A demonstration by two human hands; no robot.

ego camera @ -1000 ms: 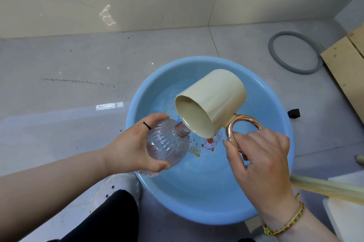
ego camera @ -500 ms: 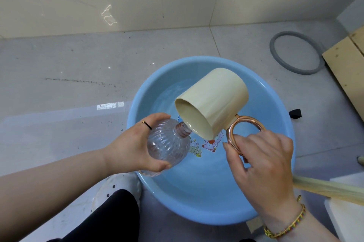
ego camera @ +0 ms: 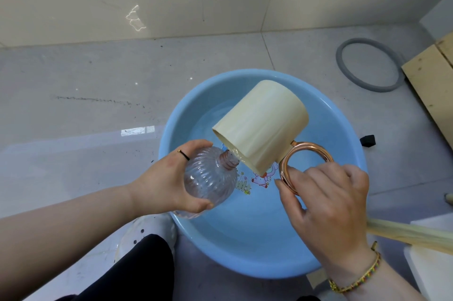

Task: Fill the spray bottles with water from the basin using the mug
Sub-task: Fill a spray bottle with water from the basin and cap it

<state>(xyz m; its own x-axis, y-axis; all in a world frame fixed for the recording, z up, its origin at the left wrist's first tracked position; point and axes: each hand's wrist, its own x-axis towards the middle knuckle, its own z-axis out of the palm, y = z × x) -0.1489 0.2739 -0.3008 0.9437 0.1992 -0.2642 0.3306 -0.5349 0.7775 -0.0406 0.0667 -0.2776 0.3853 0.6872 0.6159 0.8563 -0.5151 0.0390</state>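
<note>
Clasping the thin, likely slick bottle (ego camera: pixel 208 178) in my left hand (ego camera: pixel 166 183), I grip the mug (ego camera: pixel 262 126) by its handle with my right hand (ego camera: pixel 331 202).

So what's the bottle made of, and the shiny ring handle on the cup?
The bottle looks like clear ribbed plastic: you see straight through it. The ring handle looks like polished coppery metal, or maybe plated plastic, since it gleams.

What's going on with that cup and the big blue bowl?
A person is filling a clear bottle from a mug. The left hand holds the bottle tilted above the blue basin, its open neck at the mug's rim. The right hand grips the cream mug's copper handle, tipping it steeply toward the neck.
</note>
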